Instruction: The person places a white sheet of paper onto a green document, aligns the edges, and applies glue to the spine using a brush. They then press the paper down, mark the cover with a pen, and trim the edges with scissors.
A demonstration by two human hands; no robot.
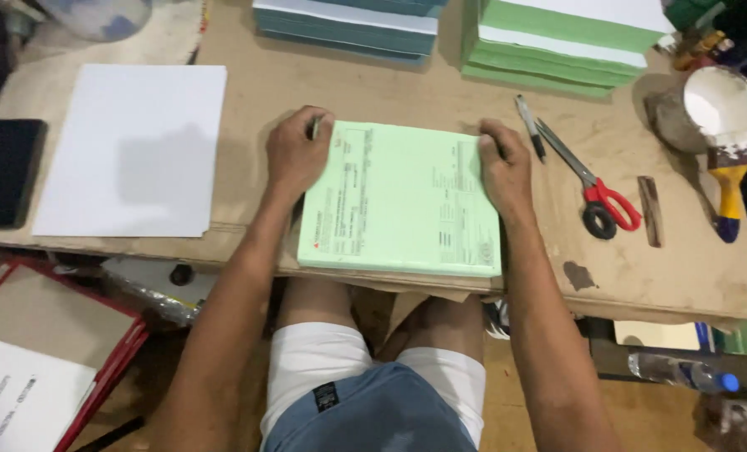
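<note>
Across the far edge of the table sit two piles of paper pads — a blue-edged stack and a green stack — both cut off by the top of the view. Toward the left edge lie a blank white sheet and a dark phone. On the right side lie a pen, red-handled scissors, a small brown stick, and near the right edge a pot of white paste with a yellow-handled brush leaning beside it. Nothing lies between these and the hands.

At the near edge, in the middle, rests a pale green pad of printed forms, its print too small to read. The left hand lies on the pad's far left corner, fingers curled and pressed together around a thin dark object that is mostly hidden, so I cannot tell what it is. The right hand lies flat along the pad's right edge, fingers bent over the far right corner and pressing down — holding nothing else. Below the table edge, red-framed boards and a water bottle are partly cut off.
</note>
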